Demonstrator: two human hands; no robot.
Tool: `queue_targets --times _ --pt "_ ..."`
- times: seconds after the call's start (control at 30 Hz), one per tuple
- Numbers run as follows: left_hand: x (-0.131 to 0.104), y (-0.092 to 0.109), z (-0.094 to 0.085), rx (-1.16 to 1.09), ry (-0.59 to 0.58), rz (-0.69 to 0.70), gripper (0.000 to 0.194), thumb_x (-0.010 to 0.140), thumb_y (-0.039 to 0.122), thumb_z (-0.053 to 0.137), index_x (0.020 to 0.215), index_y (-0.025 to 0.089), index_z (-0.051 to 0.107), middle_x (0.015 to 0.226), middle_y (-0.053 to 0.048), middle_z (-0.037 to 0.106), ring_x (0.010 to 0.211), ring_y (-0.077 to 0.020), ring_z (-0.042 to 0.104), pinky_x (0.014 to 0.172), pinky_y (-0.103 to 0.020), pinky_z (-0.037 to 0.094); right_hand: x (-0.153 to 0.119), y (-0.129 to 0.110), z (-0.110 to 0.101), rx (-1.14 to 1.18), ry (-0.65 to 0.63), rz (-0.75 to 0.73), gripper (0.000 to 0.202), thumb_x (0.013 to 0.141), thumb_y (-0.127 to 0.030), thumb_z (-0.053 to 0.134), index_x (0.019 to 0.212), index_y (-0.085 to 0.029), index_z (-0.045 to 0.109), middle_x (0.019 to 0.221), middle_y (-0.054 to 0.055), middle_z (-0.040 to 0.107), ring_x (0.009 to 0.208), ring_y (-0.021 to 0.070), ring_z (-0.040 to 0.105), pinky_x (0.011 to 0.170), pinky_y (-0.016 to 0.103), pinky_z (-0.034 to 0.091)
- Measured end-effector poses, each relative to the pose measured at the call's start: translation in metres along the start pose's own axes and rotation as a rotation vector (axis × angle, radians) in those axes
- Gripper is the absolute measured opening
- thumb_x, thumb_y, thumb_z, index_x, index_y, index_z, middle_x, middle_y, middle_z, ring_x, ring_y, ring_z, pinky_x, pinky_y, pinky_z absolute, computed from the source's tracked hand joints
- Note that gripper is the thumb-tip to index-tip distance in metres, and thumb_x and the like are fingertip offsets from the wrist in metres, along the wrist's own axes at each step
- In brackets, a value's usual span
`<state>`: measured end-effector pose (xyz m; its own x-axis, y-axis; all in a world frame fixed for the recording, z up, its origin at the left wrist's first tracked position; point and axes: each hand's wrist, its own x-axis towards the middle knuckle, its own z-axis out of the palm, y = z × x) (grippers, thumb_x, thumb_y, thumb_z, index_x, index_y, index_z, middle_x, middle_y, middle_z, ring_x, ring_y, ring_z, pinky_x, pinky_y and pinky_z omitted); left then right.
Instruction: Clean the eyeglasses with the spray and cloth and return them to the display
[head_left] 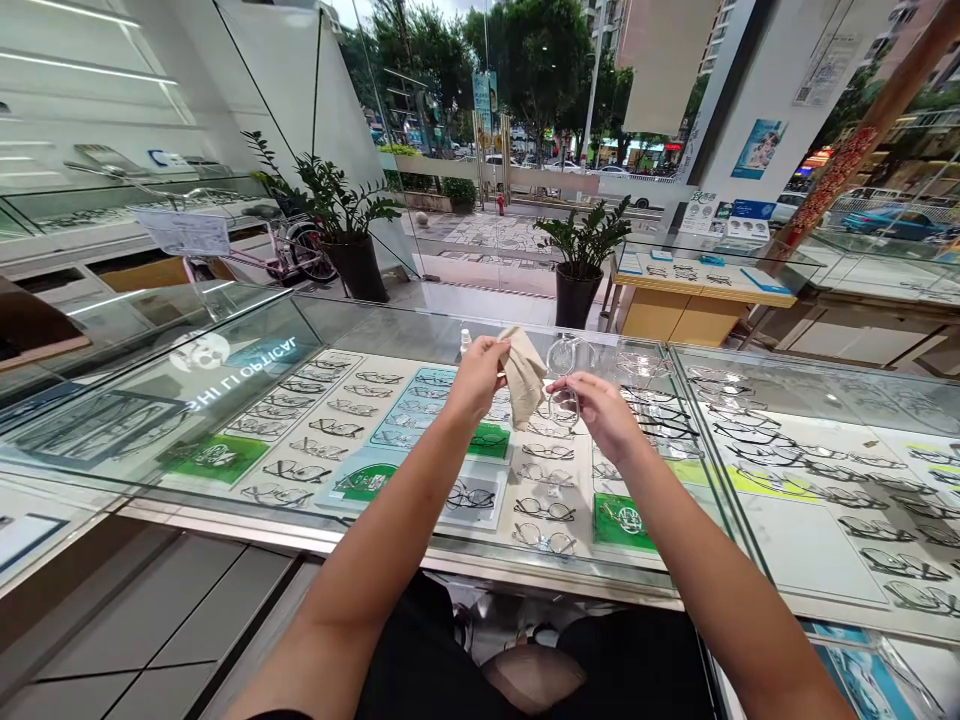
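Above the glass display case, my left hand [482, 374] pinches a beige cloth [523, 376], which hangs down from the fingers. Just right of it, my right hand [600, 408] has its fingers closed on a pair of clear-framed glasses [562, 404]. The cloth and the glasses are close together; whether they touch is hard to tell. Beneath both hands, rows of glasses lie inside the display case [480, 552], with green cards [622, 522] among them. A small white bottle [466, 341] stands behind my left hand.
A second glass case [817, 545] with more frames adjoins on the right. Potted plants [577, 298] stand beyond the counter, before the window. A wooden display table [675, 312] is at the back right. A bicycle [281, 250] shows at the left.
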<state>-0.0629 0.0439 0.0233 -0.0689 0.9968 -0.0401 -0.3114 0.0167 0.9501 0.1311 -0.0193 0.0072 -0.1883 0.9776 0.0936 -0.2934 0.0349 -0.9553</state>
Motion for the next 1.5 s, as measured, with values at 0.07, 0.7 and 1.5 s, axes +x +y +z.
queue_targets --times 0.07,0.7,1.5 --pt "-0.006 -0.003 0.004 0.015 -0.069 0.058 0.035 0.079 0.039 0.078 0.086 0.022 0.048 0.077 0.004 0.056 0.068 -0.0113 0.054 0.063 -0.023 0.048 0.001 0.005 0.003 -0.021 0.006 0.021 0.023 0.080 -0.047 0.079 0.082 -0.024 0.080 0.098 0.005 0.079 0.089 0.0188 0.064 0.082 0.033 0.046" --pt "-0.028 -0.019 0.021 0.414 -0.219 0.494 0.028 0.097 0.039 0.061 0.113 0.023 0.077 0.100 -0.005 0.073 0.083 -0.0187 0.059 0.079 -0.029 0.044 0.005 0.019 0.005 -0.120 0.030 0.027 0.021 0.080 -0.045 0.074 0.079 -0.025 0.076 0.092 0.003 0.078 0.082 0.0178 0.058 0.076 0.032 0.040" --pt "-0.011 -0.005 -0.001 0.234 -0.521 -0.197 0.052 0.078 0.065 0.080 0.077 0.013 0.071 0.081 -0.010 0.072 0.078 -0.0181 0.067 0.081 -0.033 0.054 0.003 0.016 0.003 -0.279 -0.025 -0.078 0.025 0.086 -0.051 0.072 0.084 -0.027 0.078 0.077 0.000 0.066 0.068 0.0166 0.044 0.068 0.032 0.036"
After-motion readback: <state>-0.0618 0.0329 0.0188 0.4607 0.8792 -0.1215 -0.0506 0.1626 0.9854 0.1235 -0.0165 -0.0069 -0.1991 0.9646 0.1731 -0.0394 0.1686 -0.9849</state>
